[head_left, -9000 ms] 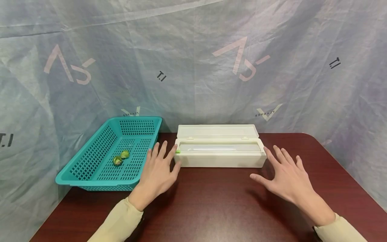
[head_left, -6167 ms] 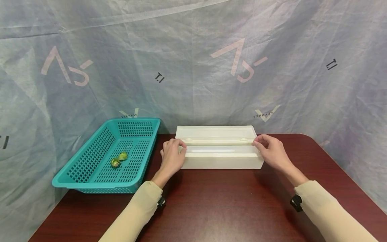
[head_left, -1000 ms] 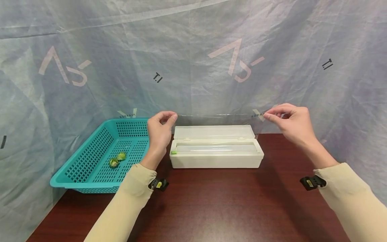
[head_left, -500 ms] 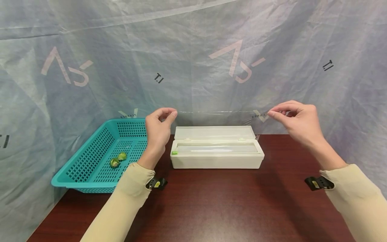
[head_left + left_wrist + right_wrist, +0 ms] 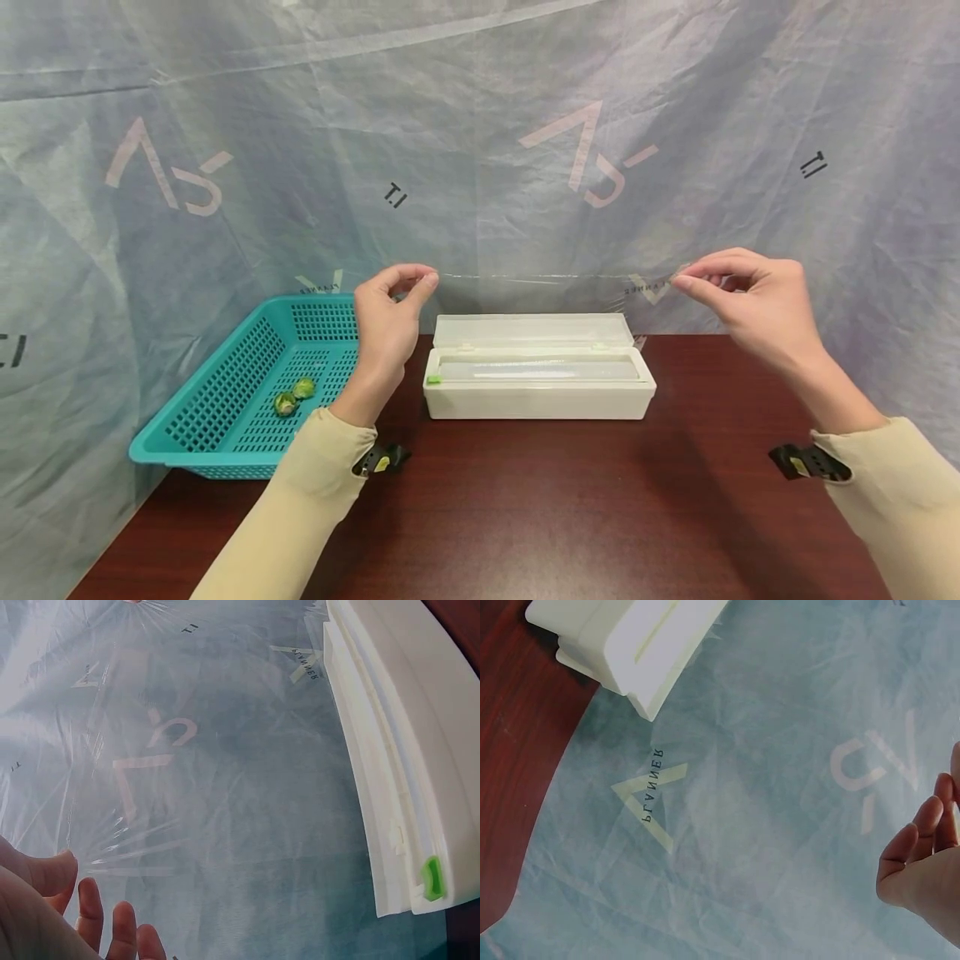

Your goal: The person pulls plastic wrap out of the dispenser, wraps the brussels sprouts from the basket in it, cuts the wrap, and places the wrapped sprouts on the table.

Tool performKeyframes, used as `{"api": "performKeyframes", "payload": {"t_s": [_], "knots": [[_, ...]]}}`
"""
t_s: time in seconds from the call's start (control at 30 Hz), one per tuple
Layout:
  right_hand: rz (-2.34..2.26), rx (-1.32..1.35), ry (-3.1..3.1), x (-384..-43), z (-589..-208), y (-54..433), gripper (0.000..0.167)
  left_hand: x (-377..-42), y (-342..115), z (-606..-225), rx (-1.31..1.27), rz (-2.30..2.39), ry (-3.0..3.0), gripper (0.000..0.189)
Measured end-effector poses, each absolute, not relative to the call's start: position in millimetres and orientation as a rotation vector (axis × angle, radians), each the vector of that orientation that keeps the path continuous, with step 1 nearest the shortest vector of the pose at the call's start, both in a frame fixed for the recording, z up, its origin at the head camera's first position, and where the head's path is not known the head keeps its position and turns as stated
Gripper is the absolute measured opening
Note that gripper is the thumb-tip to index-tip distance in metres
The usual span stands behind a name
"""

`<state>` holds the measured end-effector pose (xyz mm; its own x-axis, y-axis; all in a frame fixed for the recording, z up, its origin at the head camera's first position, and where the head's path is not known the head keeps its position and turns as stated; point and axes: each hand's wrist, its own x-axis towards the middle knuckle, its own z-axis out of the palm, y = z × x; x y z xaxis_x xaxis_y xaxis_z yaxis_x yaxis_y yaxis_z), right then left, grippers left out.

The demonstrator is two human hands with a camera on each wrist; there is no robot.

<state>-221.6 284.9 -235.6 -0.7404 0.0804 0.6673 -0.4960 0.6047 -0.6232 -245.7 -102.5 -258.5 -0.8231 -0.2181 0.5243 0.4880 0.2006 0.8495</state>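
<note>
Fingers [image 5: 411,270] and thumb of the left hand [image 5: 386,329] pinch one upper corner of a clear film [image 5: 127,847]; those of the right hand [image 5: 776,308] look pinched on the other, so its top edge runs almost straight between them, above the white box [image 5: 540,402]. The film looks very light, limp and clingy, likely to fold onto itself or split under an uneven tug; creases fan from the left pinch, so hold it by the two corners with matched pull. Its lower part is too transparent for me to tell how it meets the box. That box sits near the middle of the worktop's [image 5: 540,517] far edge, its lid [image 5: 532,330] tipped back and a green tab [image 5: 434,379] at the left end of the front rim; it seems stiff, smooth and apt to slide, best steadied at its ends. Grey cloth [image 5: 480,167] hangs just past the far edge, leaving little room that way. At the left edge, which its rim appears to overhang, a teal basket [image 5: 210,458] holds two small green sprouts [image 5: 285,404]. More room lies before the box, and rightward to the rounded far right corner.
</note>
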Motion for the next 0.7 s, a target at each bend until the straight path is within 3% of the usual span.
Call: {"api": "performKeyframes", "payload": {"t_s": [0.7], "knots": [[1.060, 0.388, -2.114, -198.2, -232.0, 287.5, 0.006, -223.5, -106.4, -252.1, -0.350, -1.652, -1.889, 0.012]]}}
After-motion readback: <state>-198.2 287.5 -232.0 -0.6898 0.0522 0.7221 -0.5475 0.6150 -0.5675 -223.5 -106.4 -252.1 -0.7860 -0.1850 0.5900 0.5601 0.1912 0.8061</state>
